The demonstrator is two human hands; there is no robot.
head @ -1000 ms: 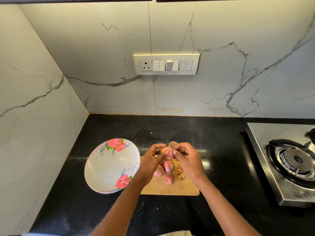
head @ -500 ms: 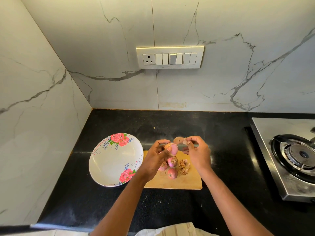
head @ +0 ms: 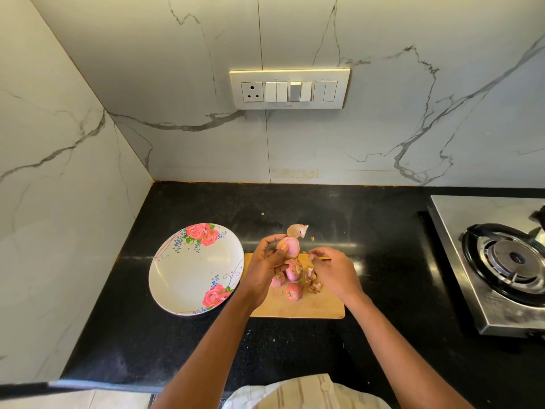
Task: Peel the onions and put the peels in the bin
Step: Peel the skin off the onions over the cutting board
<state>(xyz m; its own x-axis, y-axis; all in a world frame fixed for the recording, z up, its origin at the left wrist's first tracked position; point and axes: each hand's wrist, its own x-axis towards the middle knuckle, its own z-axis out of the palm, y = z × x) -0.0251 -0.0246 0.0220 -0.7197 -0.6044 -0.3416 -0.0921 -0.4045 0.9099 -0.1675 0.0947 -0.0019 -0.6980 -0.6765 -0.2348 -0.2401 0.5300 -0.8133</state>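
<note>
My left hand [head: 262, 267] grips a partly peeled pink onion [head: 291, 247] above the far edge of the wooden cutting board [head: 298, 309]. A loose flap of peel [head: 297, 230] sticks up behind that onion. My right hand [head: 334, 274] hovers low over the board's right side, back turned up and fingers curled, so I cannot see whether it holds anything. Three unpeeled pink onions [head: 294, 291] lie on the board between my hands. A small heap of dry peels [head: 314, 286] sits beside them, right by my right hand. No bin is in view.
A white plate with red roses [head: 188, 276] lies left of the board on the black counter [head: 383, 231]. A steel gas stove [head: 501, 261] stands at the right edge. Marble walls close off the back and left; a switch panel [head: 289, 89] hangs on the back wall.
My right hand has left the onion's top and dropped down to the peel heap on the board. The left hand still holds the onion, now showing more bare pink flesh.
</note>
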